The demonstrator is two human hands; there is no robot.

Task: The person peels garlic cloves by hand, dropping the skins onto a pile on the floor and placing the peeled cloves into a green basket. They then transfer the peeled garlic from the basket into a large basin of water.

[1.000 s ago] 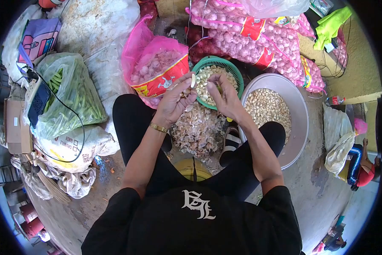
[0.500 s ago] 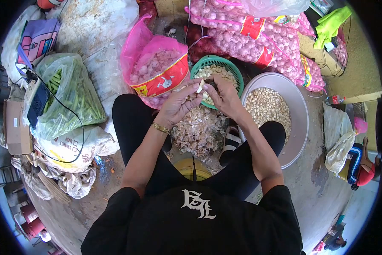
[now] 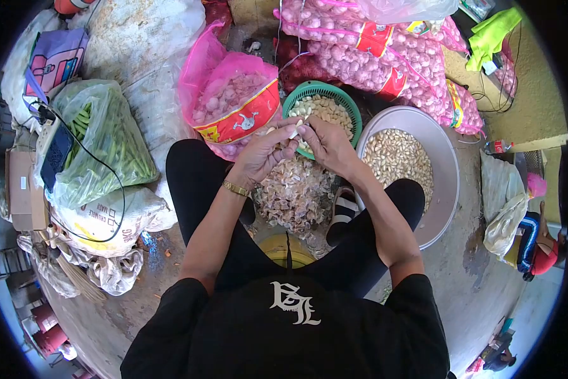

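A pale garlic clove (image 3: pixel 296 132) is pinched in the fingertips of my left hand (image 3: pixel 263 153). My right hand (image 3: pixel 329 146) meets it from the other side, its thumb and fingers closed on the same clove; whether a small tool sits in its fingers cannot be seen. Just beyond both hands stands a green basket (image 3: pixel 345 96) of peeled garlic cloves (image 3: pixel 325 110). Beneath them, a heap of garlic skins (image 3: pixel 294 196) lies between my feet. To the right, a large pale basin (image 3: pixel 445 180) holds unpeeled cloves (image 3: pixel 397 158).
An opened pink mesh sack (image 3: pixel 202 76) of garlic stands ahead on the left. Full garlic sacks (image 3: pixel 359 57) are piled at the back. A plastic bag of green pods (image 3: pixel 110 139) rests on a white sack (image 3: pixel 123 218) at left. Another person (image 3: pixel 544 252) is at far right.
My right hand has turned inward and its fingers have closed in over the clove, so less of the clove shows. My left hand has hardly moved.
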